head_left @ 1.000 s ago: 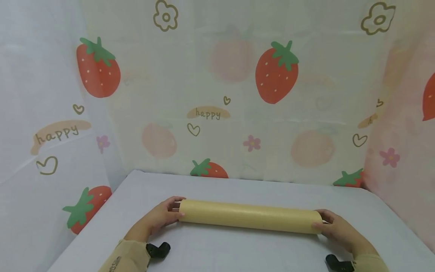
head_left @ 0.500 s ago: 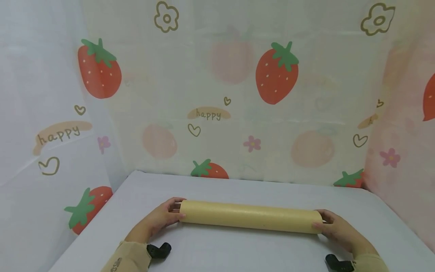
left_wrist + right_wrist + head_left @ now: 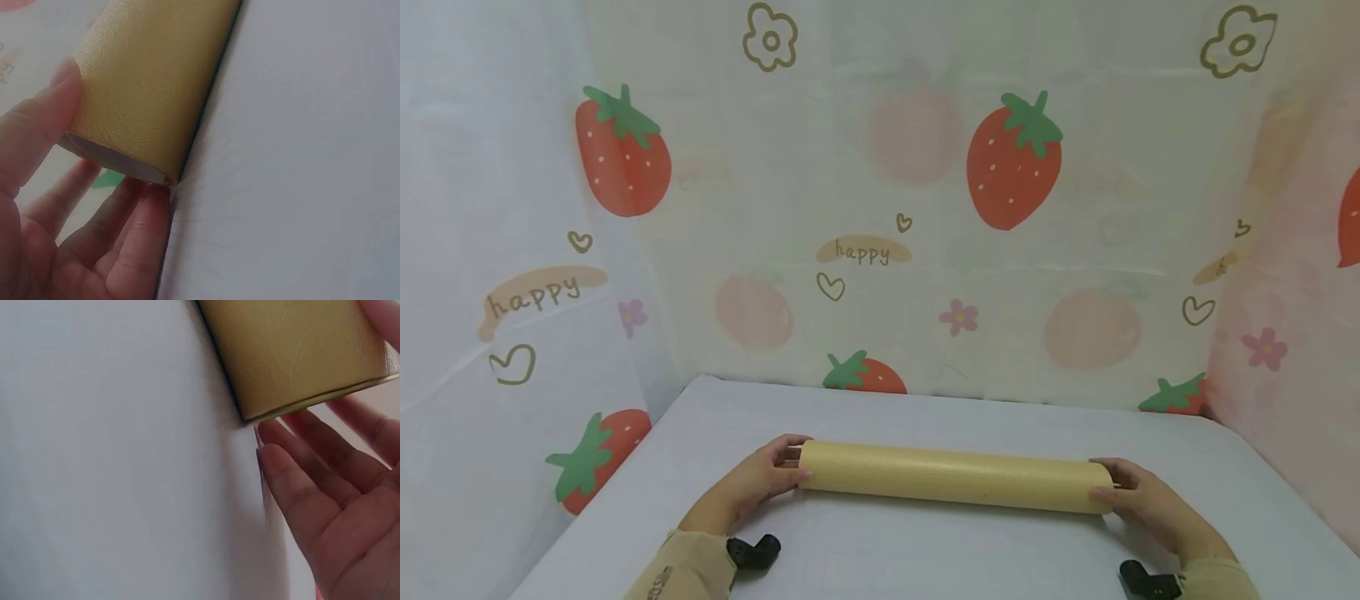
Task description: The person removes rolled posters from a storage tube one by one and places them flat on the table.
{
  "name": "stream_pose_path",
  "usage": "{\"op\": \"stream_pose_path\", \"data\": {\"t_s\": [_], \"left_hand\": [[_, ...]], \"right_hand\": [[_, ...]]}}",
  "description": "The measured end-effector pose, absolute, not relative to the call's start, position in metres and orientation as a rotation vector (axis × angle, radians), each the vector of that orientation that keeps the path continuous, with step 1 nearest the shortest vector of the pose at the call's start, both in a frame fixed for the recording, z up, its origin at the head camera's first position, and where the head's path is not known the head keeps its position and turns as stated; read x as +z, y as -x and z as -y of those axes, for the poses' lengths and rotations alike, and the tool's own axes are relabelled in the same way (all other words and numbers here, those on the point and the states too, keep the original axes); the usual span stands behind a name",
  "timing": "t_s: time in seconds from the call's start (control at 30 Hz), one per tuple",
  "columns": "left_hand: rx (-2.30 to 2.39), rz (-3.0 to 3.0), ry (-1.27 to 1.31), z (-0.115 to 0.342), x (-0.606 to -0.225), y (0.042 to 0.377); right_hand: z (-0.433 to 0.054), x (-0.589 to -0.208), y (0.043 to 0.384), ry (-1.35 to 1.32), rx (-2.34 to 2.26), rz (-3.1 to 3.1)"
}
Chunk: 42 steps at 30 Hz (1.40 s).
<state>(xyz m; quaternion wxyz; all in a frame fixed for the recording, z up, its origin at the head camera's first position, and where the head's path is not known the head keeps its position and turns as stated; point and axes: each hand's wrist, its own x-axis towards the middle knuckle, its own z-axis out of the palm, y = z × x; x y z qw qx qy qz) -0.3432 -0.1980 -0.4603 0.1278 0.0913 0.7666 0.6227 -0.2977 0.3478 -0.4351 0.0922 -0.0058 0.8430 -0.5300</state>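
Note:
A long yellow-gold roll [image 3: 955, 477] with a creased, leather-like surface lies across the white table in the head view. My left hand [image 3: 760, 482] holds its left end, thumb on the near side and fingers around the far side. At the right end, my right hand [image 3: 1153, 500] grips in the same way. In the left wrist view, the end of the roll [image 3: 150, 81] looks hollow and pale inside, with the left thumb [image 3: 47, 119] pressed on the outside. The right wrist view has the roll's other end [image 3: 294, 356] above the spread right fingers [image 3: 294, 481].
The white table [image 3: 925, 554] meets a curtain [image 3: 917, 333] printed with strawberries at its back edge. More printed cloth hangs along the left and right sides. Black wrist pieces [image 3: 756, 552] stick out from both sleeves.
The right fingers have shifted slightly to the left over the far side of the roll. Otherwise the roll and left hand stay in place; the view drifts a little.

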Motion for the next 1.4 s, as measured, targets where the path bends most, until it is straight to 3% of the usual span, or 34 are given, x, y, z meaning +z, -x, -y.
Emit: {"op": "stream_pose_path", "data": {"t_s": [0.6,1.4], "left_hand": [[1.806,-2.228,-0.299,0.199,-0.463,0.344],[1.785,-2.258,-0.291,0.198,-0.458,0.341]], "right_hand": [[-0.357,-0.4,0.302,0.317,-1.43,-2.673],[-0.287,-0.363,0.319,0.66,-1.252,-2.782]]}}
